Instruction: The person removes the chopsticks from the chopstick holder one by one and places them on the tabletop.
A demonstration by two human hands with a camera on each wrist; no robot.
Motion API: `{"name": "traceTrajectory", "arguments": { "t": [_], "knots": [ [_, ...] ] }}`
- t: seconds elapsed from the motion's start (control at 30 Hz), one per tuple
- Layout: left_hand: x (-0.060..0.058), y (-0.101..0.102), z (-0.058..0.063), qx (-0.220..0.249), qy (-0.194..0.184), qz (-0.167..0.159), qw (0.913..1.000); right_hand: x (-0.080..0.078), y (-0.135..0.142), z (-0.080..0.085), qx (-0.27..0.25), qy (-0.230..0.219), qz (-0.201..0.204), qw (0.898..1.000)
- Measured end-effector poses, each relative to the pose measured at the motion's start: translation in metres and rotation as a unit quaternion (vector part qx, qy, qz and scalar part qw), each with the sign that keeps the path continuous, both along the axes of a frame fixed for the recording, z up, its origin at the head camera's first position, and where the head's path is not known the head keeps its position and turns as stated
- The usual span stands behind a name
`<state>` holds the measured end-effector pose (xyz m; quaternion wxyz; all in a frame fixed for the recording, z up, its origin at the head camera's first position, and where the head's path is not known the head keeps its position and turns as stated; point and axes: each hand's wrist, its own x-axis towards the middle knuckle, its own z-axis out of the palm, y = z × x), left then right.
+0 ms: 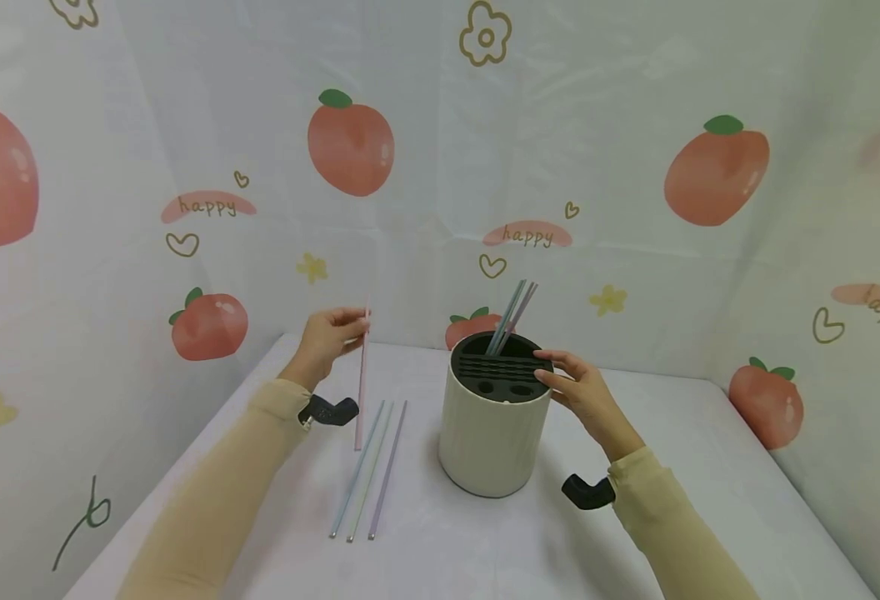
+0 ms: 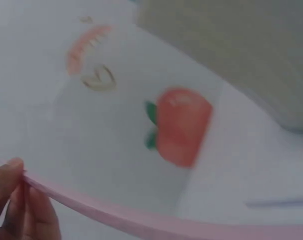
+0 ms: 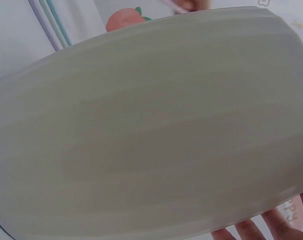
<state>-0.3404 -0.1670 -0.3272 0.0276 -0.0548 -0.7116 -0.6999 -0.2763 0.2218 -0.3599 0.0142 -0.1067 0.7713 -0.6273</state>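
Pinching a pink stick (image 1: 362, 383) near its upper end, our left hand (image 1: 329, 337) holds it between thumb and fingers, nearly upright over the left part of the white table (image 1: 440, 558). We cannot tell whether its lower end touches the surface. Our two hands are well apart, with the cream container (image 1: 492, 450) standing upright close to the right one. Our right hand (image 1: 578, 392) grips the container's rim from the right, two digits lying over the edge of the black insert (image 1: 503, 388); in the right wrist view, fingertips show past the far side of the wall.

The insert has narrow slots across its middle, round holes toward us and a large opening at the back. Bluish sticks (image 1: 507, 317) and purplish sticks (image 1: 521, 312) stand in that opening, leaning right at the top; they overlap too much for us to count. To the left of the container, a blue stick (image 1: 357, 468), a green stick (image 1: 371, 472) and a purple stick (image 1: 388, 470) lie side by side on the table, just apart. Behind everything we see a pale backdrop (image 1: 410, 250) printed with red fruit, hearts and "happy".
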Motion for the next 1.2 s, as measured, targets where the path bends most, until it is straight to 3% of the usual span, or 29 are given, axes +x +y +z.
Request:
{"name": "traceTrajectory", "arguments": {
  "t": [0.13,0.27,0.4,0.57,0.8,1.2],
  "knots": [
    [-0.001,-0.012,-0.043,-0.092,-0.060,-0.001,0.9939,-0.001,0.000,0.000,0.002,0.001,0.002,1.000],
    [0.001,-0.019,-0.075,-0.140,-0.097,-0.005,0.9853,-0.001,0.000,0.000,0.002,0.001,0.003,1.000],
    [0.005,-0.021,-0.101,-0.160,-0.121,0.000,0.9797,-0.002,0.000,0.000,0.001,0.000,0.003,1.000],
    [0.007,-0.022,-0.124,-0.195,-0.135,0.013,0.9713,-0.002,0.000,0.000,0.006,-0.003,0.004,1.000],
    [0.006,-0.020,-0.139,-0.218,-0.146,0.029,0.9646,-0.002,-0.001,0.000,0.006,-0.003,0.002,1.000],
    [0.011,-0.014,-0.138,-0.266,-0.129,0.037,0.9545,-0.001,0.000,0.000,0.002,-0.001,0.002,1.000]
  ]
}}
